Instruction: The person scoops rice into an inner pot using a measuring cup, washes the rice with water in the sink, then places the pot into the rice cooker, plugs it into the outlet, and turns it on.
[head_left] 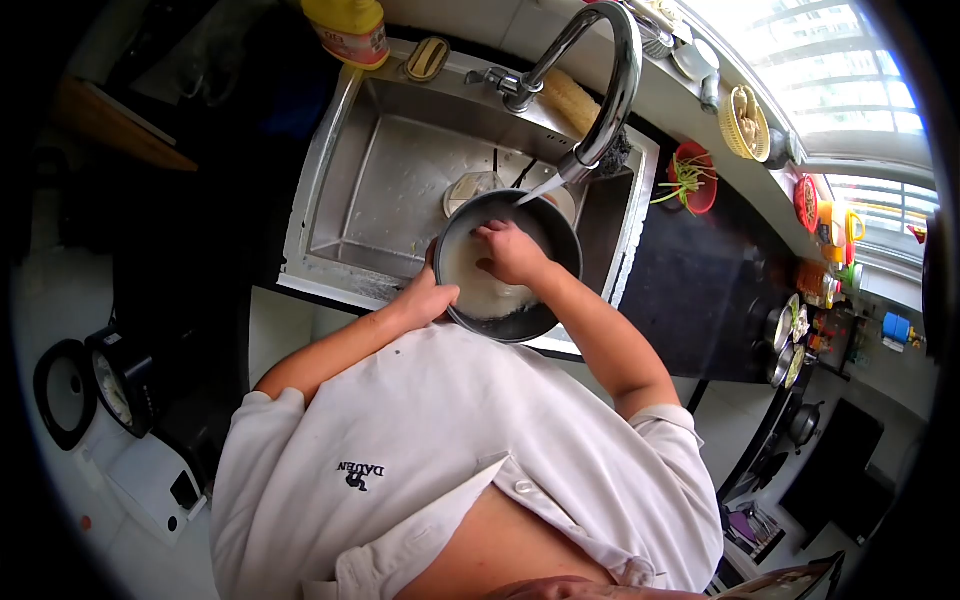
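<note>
Gripping, left hand [432,297]: was clamped on pot [560,237] side.
Right hand [508,252]: dipped inside pot, in cloudy water [464,268]; couldn't tell if grasping.
Pot: lay against left hand, around right, under running faucet [622,80].

Green stems [686,178] overhang a red bowl [708,194] near a yellow basket [732,136].

Bright slatted window [850,70], black counter [700,290], seemingly tiled floor [75,510]
</note>
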